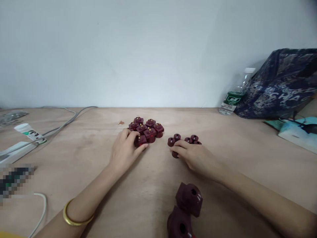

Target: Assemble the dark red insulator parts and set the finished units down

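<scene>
Left hand: the left hand (125, 150) is resting on the tabletop (153, 172) with its fingers curling around one dark red insulator (140, 140); it is grasping this piece at the near edge of the cluster.
Right hand: the right hand (192, 153) is lying flat and its fingertips are touching a small round insulator (174, 154); the fingers are covering it, so I cannot tell if the hand is gripping or only pressing.
Square cluster: the group of insulators with brass tops (148, 127) is standing at 12 o'clock from the left hand, touching the grasped piece.
Round group: the small round pieces (184, 138) are sitting at 12 o'clock from the right hand, just beside the fingertips.
Near pieces: two bigger dark red insulators (185, 208) are lying at 6 o'clock from the right hand, close to the camera, well apart from both groups.
How to do it well: in my judgement, each hand should be taking only one piece, pinching it by the sides and lifting it straight, so the neighbours are not being pushed.
Risk: the pieces are standing tight together, so a sliding pull is probably going to knock the others.
Surroundings: a water bottle (234, 96) and a dark bag (279, 86) are staying at 2 o'clock, near the wall; cables (61, 124) are lying at 10 o'clock.
</scene>
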### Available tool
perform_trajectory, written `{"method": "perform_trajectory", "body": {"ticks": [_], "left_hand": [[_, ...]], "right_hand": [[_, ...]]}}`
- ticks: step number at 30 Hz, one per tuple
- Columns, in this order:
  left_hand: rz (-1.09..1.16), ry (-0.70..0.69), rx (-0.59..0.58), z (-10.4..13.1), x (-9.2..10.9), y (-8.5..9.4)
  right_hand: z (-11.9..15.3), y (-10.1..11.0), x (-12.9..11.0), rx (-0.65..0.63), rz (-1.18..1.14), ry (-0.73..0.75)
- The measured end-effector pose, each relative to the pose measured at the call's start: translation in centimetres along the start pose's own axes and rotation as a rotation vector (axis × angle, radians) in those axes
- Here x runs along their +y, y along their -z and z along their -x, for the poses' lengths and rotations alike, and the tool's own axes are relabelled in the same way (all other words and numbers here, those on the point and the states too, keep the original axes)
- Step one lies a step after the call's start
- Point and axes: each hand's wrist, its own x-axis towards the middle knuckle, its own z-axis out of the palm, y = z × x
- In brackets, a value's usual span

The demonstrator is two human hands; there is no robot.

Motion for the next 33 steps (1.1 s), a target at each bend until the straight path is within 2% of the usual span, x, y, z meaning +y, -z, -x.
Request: {"method": "perform_trajectory", "body": {"ticks": [2,5,8,12,17,22,27,30,33], "left_hand": [[0.323,0.038,-0.095,0.9,1.7,-0.6],[0.758,0.111,-0.257,2.0,4.2,-1.2],[0.898,0.114,-0.278,2.5,5.2,-1.3],[0.729,-0.025,-0.239,2.7,5.3,-0.6],[0.491,-0.114,-0.199,2.8,5.7,-0.1],[0.383,-0.206,-0.211,2.6,5.8,0.1],[0.283,-0.299,-0.168,2.9,5.9,0.4],[0.260,-0.316,-0.166,3.0,6.1,0.6],[0.295,-0.269,-0.166,2.9,6.2,0.8]], "right_hand": [[0.3,0.5,0.1,0.061,-0.122,-0.001],[0.6,1.5,-0.1,0.218,-0.388,-0.051],[0.8,2.4,-0.9,0.308,-0.599,-0.121],[1.0,2.8,-1.9,0.295,-0.635,-0.056],[1.2,2.3,-1.9,0.246,-0.577,0.012],[1.3,2.2,-1.8,0.224,-0.536,0.000],[1.0,1.6,-2.2,0.241,-0.425,-0.123],[1.1,1.7,-2.4,0.234,-0.329,-0.149],[1.4,2.3,-2.7,0.179,-0.430,-0.094]]}}
